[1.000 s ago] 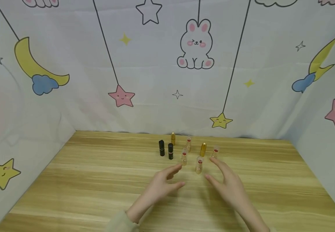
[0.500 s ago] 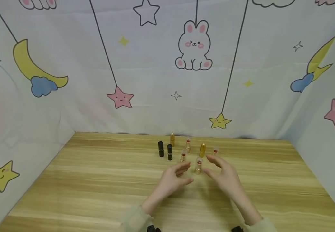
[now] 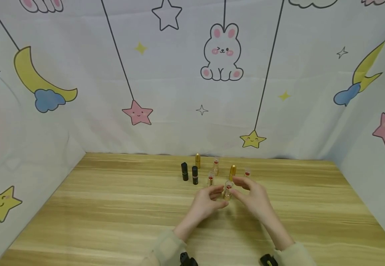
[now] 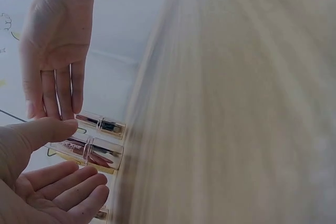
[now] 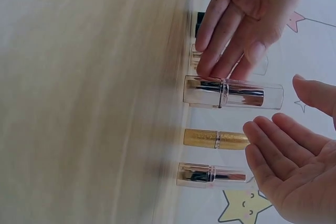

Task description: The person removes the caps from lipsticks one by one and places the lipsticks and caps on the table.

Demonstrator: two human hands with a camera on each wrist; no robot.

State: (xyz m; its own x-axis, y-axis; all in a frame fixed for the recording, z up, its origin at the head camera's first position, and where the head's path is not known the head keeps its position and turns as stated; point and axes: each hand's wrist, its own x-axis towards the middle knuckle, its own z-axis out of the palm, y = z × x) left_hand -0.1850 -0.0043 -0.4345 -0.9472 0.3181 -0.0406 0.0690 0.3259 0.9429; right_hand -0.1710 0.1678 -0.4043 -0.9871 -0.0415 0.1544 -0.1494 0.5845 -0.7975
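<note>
A lipstick with a clear cap and gold base point(image 3: 227, 193) stands upright at the front of a small group of lipsticks. My left hand point(image 3: 207, 202) is at its left side, fingers relaxed; in the right wrist view the fingertips of this left hand point(image 5: 247, 27) appear at or just touching the lipstick point(image 5: 247, 94). On the other side is my right hand point(image 3: 255, 196), its thumb by the cap and its fingers apart. Neither hand is curled round the lipstick. From the left wrist, my left thumb partly covers the clear-capped lipstick point(image 4: 97, 153).
Behind stand two black lipsticks point(image 3: 184, 171), two gold ones point(image 3: 197, 161) and several more clear-capped ones point(image 3: 216, 167). They share a wood-grain table point(image 3: 112, 207). A white cartoon-printed cloth point(image 3: 169, 81) rises along the back and sides.
Both hands have closed in on the front lipstick: the left moved right and slightly forward, the right moved slightly left. The lipsticks stay where they stood; the head view shifted slightly.
</note>
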